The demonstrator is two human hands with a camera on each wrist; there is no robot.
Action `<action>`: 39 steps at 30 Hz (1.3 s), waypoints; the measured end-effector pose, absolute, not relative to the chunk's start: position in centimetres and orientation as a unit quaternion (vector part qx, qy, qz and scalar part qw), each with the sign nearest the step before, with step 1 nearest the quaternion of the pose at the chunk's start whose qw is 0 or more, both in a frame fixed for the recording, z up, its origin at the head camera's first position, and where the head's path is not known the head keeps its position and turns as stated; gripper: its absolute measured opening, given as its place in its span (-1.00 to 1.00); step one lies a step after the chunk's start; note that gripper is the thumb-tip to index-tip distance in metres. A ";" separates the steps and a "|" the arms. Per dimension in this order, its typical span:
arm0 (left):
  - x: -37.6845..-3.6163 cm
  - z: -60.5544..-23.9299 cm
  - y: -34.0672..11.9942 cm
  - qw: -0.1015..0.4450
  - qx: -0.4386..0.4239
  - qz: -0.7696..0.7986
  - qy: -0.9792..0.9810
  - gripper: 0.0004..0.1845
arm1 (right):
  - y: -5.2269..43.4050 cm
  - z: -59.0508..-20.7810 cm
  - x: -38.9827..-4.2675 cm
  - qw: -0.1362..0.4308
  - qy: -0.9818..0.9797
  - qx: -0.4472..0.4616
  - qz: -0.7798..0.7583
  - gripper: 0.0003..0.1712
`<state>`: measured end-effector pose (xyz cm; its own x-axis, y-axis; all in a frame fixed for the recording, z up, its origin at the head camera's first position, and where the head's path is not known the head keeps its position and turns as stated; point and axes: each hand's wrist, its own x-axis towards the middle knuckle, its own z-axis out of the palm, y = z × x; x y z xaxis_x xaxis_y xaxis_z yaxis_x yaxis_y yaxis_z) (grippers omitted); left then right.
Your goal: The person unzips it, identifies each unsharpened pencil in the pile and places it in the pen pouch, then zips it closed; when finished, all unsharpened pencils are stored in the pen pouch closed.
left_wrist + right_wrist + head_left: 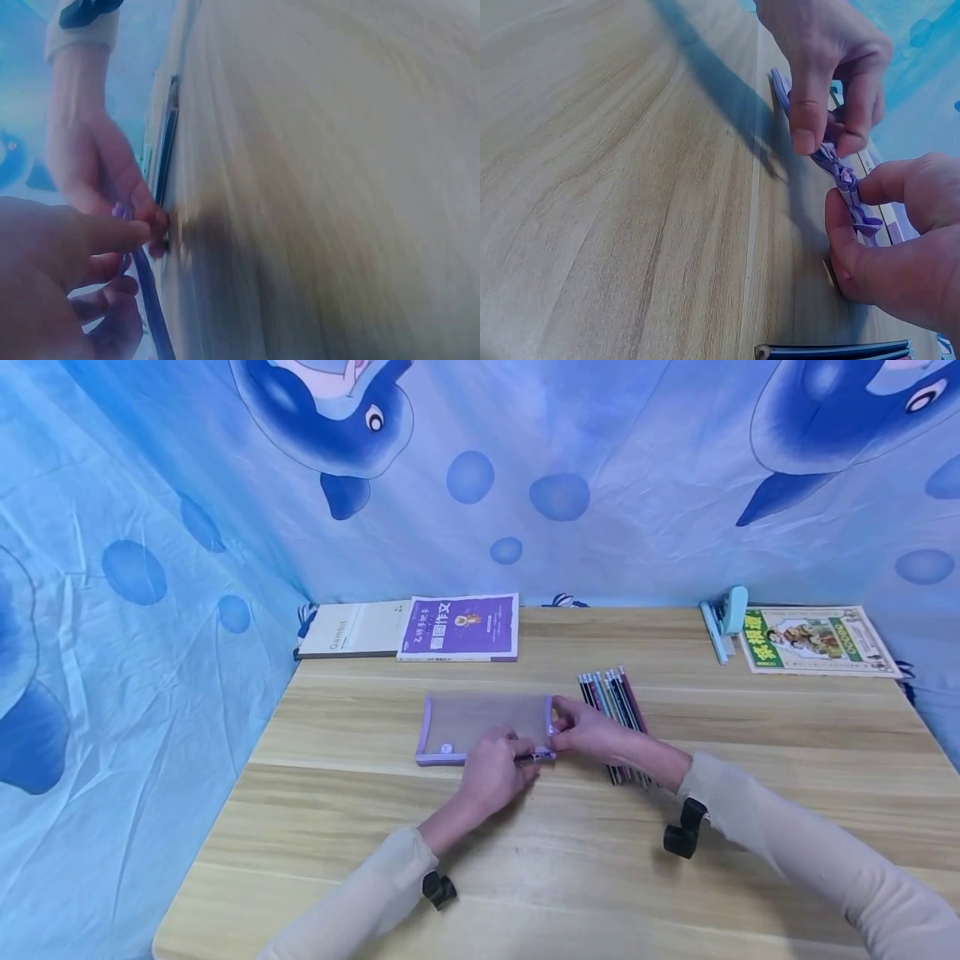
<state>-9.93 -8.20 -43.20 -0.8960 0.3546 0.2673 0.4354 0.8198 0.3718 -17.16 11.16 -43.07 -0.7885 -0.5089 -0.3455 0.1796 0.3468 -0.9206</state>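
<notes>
Two hands I watch: left hand (491,772) and right hand (592,735) both pinch one mesh pouch (483,727) | one notebook (352,629) reads "Gambit" | pencils (615,702) uncountable

The pale notebook (352,628) at the table's far left edge bears the word "Gambit" along its near side. The purple book (459,627) just beside it carries large white Chinese characters ending in "作文"; its smaller print is too small to read. The green-edged booklet (817,639) at far right shows yellow Chinese characters, not legible
</notes>
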 end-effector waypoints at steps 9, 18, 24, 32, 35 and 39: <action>-9.8 -43.4 -12.6 0.077 -0.176 -0.204 -0.960 -0.77 | 11.2 -43.1 -17.2 0.309 0.765 -0.114 -0.553 0.13; -8.7 -43.5 -18.9 0.112 -0.082 -0.204 -0.969 -0.73 | 11.8 -43.3 -17.2 0.315 0.756 -0.088 -0.567 0.14; -8.3 -43.4 -21.2 0.129 -0.073 -0.197 -0.969 -0.72 | 11.9 -43.3 -17.2 0.317 0.743 -0.080 -0.583 0.14; -8.0 -43.3 -22.1 0.110 -0.063 -0.170 -0.977 -0.80 | 11.9 -43.0 -17.2 0.320 0.741 -0.073 -0.585 0.10; -8.0 -43.3 -21.6 0.095 -0.059 -0.154 -0.982 -0.71 | 11.9 -43.0 -17.4 0.336 0.717 -0.064 -0.607 0.06; -8.3 -42.9 -20.2 0.082 -0.087 -0.156 -0.980 -0.42 | 11.8 -42.9 -17.8 0.358 0.689 -0.058 -0.628 -0.03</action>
<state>-8.26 -20.18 -42.91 -0.9714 0.1444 0.1884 0.1958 0.9362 0.2917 -17.82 11.78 -42.90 -0.7373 -0.5295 -0.4195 0.3692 0.2041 -0.9066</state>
